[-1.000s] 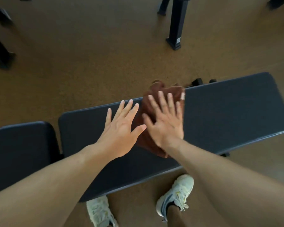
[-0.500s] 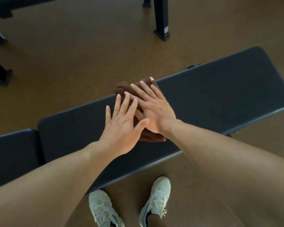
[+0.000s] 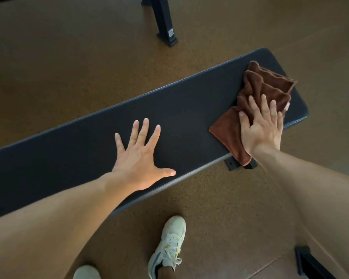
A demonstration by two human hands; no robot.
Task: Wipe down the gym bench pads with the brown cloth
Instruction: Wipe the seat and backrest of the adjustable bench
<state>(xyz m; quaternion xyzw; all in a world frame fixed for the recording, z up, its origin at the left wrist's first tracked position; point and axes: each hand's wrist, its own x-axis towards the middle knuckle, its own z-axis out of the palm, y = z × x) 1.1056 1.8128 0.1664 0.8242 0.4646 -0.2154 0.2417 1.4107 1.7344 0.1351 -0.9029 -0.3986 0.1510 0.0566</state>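
A long dark bench pad (image 3: 179, 117) runs from the lower left to the upper right. The brown cloth (image 3: 256, 87) lies crumpled at the pad's right end, one corner hanging over the near edge. My right hand (image 3: 262, 125) presses flat on the cloth with straight fingers. My left hand (image 3: 139, 156) rests flat on the bare pad near its middle, fingers spread, well apart from the cloth.
The floor is brown cork-like matting (image 3: 69, 77). A black equipment leg (image 3: 165, 27) stands beyond the bench. A black bracket (image 3: 232, 164) shows under the pad's near edge. My white shoes (image 3: 169, 244) are below the bench, and a black frame foot (image 3: 310, 264) sits at the lower right.
My right hand has slid the cloth from the pad's middle to its right end. My hands, side by side before, are now far apart; the left stays flat on the pad.
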